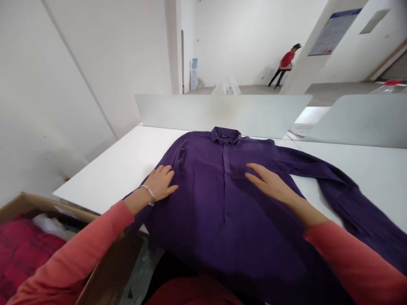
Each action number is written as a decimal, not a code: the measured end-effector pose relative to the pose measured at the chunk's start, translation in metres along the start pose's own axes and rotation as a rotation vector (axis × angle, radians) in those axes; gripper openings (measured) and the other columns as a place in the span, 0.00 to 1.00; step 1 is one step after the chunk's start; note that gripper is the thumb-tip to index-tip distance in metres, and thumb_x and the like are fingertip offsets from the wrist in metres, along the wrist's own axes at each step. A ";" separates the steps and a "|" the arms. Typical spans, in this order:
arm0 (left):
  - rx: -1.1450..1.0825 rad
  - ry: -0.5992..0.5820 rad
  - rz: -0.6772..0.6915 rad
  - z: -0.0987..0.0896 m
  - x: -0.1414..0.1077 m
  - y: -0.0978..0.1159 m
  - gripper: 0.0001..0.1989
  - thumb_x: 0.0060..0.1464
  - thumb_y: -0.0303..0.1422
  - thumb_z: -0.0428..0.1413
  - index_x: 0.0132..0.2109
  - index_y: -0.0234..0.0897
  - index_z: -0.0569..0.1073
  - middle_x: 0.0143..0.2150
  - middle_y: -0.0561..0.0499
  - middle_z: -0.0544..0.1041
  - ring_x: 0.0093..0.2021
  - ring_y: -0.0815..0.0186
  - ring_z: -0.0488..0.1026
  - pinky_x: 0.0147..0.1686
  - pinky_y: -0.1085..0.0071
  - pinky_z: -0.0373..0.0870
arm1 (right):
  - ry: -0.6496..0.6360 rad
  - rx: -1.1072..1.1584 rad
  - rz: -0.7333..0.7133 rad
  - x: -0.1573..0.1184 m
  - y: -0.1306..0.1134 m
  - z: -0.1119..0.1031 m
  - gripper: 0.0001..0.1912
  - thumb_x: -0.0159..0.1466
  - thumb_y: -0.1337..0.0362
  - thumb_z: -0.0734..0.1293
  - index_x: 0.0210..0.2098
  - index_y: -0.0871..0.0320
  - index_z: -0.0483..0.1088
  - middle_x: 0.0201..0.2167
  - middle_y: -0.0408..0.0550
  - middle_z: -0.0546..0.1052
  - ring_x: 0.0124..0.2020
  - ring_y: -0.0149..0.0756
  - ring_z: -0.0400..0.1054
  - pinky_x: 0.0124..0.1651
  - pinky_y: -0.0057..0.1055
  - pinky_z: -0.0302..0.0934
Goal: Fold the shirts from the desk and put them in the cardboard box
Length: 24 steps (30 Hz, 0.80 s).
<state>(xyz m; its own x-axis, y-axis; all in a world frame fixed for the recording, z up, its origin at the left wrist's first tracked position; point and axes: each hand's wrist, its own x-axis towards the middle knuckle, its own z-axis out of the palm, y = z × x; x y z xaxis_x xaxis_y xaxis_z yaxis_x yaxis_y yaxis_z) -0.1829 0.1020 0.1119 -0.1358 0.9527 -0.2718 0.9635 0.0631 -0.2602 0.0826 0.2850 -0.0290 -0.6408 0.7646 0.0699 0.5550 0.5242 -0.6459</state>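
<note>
A purple button-up shirt [206, 182] lies front side up on the white table [121, 169], its collar at the far side and its hem hanging over the near edge. Its right-hand sleeve stretches out across the table to the right. My left hand [160, 182] rests on the sleeve at the shirt's left side, fingers stretched out and a bracelet on the wrist. Over the right chest of the shirt is my right hand [265, 182], its fingers apart; whether it touches the cloth I cannot tell. Nothing shows in either hand.
A cardboard box [114, 262] with red checked cloth [25, 241] stands at the lower left. Frosted partitions [190, 110] line the table's far edge, a clear plastic bag [226, 87] behind them. A person [286, 63] in red bends over at the back; a poster [333, 31] hangs nearby.
</note>
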 end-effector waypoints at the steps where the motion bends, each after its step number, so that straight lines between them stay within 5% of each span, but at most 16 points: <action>1: 0.003 -0.048 -0.067 0.002 -0.014 -0.012 0.22 0.51 0.43 0.49 0.49 0.34 0.65 0.56 0.43 0.60 0.54 0.55 0.58 0.50 0.59 0.59 | -0.005 0.015 -0.002 -0.016 0.002 -0.001 0.23 0.59 0.54 0.54 0.50 0.58 0.62 0.52 0.54 0.65 0.53 0.39 0.59 0.56 0.36 0.52; 5: -0.067 -0.201 -0.216 0.021 -0.061 -0.035 0.31 0.45 0.49 0.52 0.51 0.32 0.63 0.57 0.39 0.58 0.55 0.51 0.58 0.51 0.59 0.59 | -0.005 0.044 -0.043 -0.067 0.003 0.000 0.26 0.57 0.47 0.53 0.48 0.56 0.63 0.50 0.53 0.67 0.52 0.42 0.61 0.55 0.42 0.55; 9: -0.127 -0.186 -0.243 0.031 -0.082 -0.036 0.31 0.44 0.45 0.52 0.51 0.27 0.63 0.54 0.37 0.60 0.53 0.53 0.60 0.53 0.63 0.58 | 0.003 0.051 -0.102 -0.090 -0.005 -0.002 0.29 0.58 0.44 0.52 0.47 0.57 0.63 0.50 0.53 0.67 0.52 0.43 0.61 0.54 0.43 0.57; 15: -0.056 -0.194 -0.362 0.028 -0.086 -0.048 0.19 0.44 0.29 0.48 0.46 0.30 0.65 0.50 0.41 0.64 0.48 0.60 0.67 0.47 0.68 0.63 | 0.047 0.114 -0.112 -0.110 -0.012 -0.011 0.26 0.57 0.44 0.54 0.46 0.54 0.63 0.50 0.50 0.67 0.49 0.44 0.64 0.51 0.43 0.61; 19: 0.080 -0.276 -0.452 0.027 -0.085 -0.062 0.14 0.47 0.26 0.45 0.42 0.31 0.67 0.45 0.41 0.69 0.42 0.60 0.70 0.40 0.69 0.66 | 0.048 0.156 -0.074 -0.125 -0.007 -0.015 0.26 0.56 0.42 0.55 0.44 0.53 0.64 0.48 0.49 0.69 0.46 0.45 0.66 0.49 0.44 0.63; 24: 0.154 -0.270 -0.568 -0.002 -0.064 -0.096 0.13 0.50 0.24 0.43 0.41 0.31 0.68 0.38 0.40 0.73 0.40 0.57 0.71 0.36 0.67 0.67 | 0.044 0.190 0.017 -0.137 0.004 -0.017 0.24 0.55 0.43 0.56 0.42 0.53 0.65 0.45 0.50 0.71 0.44 0.44 0.67 0.47 0.41 0.64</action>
<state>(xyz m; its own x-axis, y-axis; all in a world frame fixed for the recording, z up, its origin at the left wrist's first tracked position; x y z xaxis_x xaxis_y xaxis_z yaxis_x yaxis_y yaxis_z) -0.2656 0.0354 0.1565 -0.6869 0.6744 -0.2709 0.6834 0.4726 -0.5564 0.1811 0.1887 -0.0285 -0.6056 0.7909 0.0881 0.4527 0.4335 -0.7792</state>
